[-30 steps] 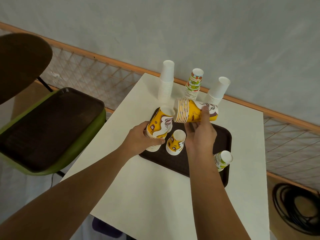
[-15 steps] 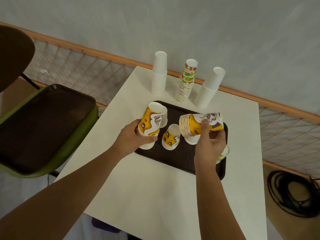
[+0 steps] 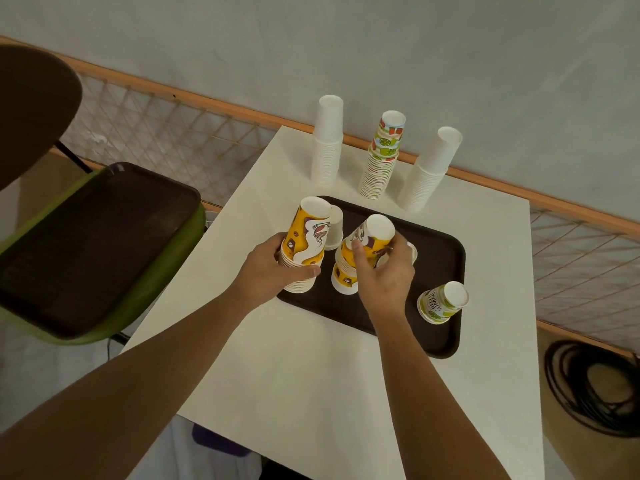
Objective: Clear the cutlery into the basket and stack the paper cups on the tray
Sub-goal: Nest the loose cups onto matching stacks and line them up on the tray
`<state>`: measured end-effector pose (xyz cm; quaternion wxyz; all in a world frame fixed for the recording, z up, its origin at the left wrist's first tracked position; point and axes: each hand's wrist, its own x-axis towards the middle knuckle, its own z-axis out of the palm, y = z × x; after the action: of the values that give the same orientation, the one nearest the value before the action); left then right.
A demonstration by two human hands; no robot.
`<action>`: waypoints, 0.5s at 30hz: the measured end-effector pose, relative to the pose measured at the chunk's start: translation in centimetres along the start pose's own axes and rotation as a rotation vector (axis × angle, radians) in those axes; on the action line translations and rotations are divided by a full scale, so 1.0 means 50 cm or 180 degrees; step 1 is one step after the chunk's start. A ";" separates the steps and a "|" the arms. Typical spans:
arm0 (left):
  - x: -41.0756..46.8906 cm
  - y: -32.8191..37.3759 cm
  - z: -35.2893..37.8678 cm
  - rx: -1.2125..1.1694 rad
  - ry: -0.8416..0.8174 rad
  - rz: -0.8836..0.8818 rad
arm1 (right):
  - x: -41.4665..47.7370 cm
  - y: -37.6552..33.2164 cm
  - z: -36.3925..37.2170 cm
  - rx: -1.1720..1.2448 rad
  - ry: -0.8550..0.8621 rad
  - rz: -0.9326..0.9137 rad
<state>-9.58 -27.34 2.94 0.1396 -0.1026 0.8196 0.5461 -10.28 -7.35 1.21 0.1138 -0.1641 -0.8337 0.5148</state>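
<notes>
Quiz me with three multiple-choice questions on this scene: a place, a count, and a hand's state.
1. Where is the green-printed cup? A in a basket; B on the tray; C in a sink.
2. How many tall cup stacks stand behind the tray? A one; B three; C five.
3. The left hand is: A flat and open; B holding a fork; C gripping a yellow cup stack.
Key: B, near its right edge; B, two white, one patterned; C, curled round it.
</notes>
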 end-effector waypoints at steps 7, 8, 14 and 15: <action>-0.002 -0.006 -0.004 0.0047 0.0030 -0.0003 | 0.004 0.033 0.038 -0.0225 -0.0244 -0.0110; -0.003 -0.006 -0.004 0.0051 0.0032 0.0001 | 0.004 0.036 0.041 -0.0270 -0.0270 -0.0118; -0.003 -0.013 -0.006 0.0062 0.0024 0.0007 | 0.001 0.051 0.058 -0.0407 -0.0374 -0.0072; -0.003 -0.015 -0.006 0.0062 0.0026 0.0007 | 0.000 0.050 0.059 -0.0422 -0.0377 -0.0055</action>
<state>-9.24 -27.92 2.47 0.1367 -0.1026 0.8255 0.5379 -10.96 -8.71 -2.33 0.0576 -0.1333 -0.8726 0.4663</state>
